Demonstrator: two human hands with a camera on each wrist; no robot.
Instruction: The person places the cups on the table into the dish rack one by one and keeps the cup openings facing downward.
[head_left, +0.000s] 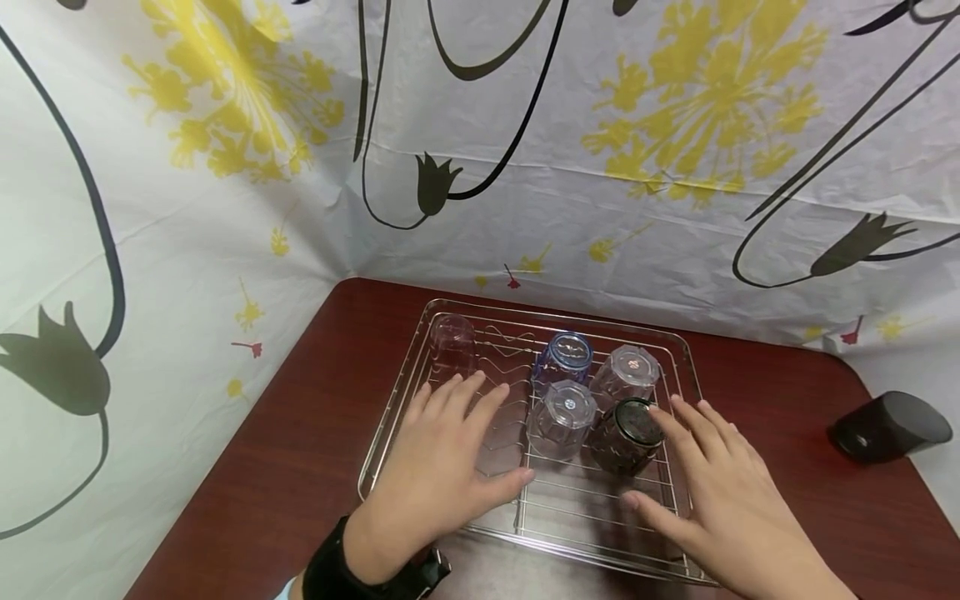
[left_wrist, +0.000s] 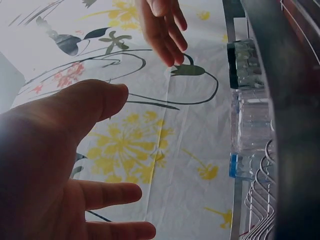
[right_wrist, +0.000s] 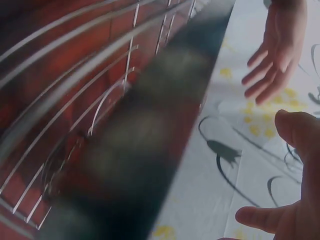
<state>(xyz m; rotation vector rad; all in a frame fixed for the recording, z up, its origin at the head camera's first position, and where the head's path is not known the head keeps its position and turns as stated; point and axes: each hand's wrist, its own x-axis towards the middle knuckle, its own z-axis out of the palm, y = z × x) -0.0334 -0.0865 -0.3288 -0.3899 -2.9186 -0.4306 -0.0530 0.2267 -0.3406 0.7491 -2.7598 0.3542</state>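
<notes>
In the head view my left hand [head_left: 435, 471] hovers above the left part of a wire dish rack [head_left: 577, 533], its fingers spread and nothing in its grasp. My right hand [head_left: 727, 496] is held likewise over the rack's right side, fingers extended. Its fingertips appear close to a dark glass [head_left: 628, 437]; whether they touch it I cannot tell. Beside that glass stands a clear faceted glass [head_left: 561, 421]. Behind them are a blue glass [head_left: 562, 360] and another clear glass [head_left: 628, 373]. One more clear glass [head_left: 452, 340] sits at the back left, partly beyond my left fingers.
The rack lies on a dark red-brown table [head_left: 292, 433]. A black cup [head_left: 888, 427] lies on its side near the right edge. Patterned white sheeting [head_left: 480, 125] hangs behind and at both sides. A grey surface [head_left: 517, 575] is at the front.
</notes>
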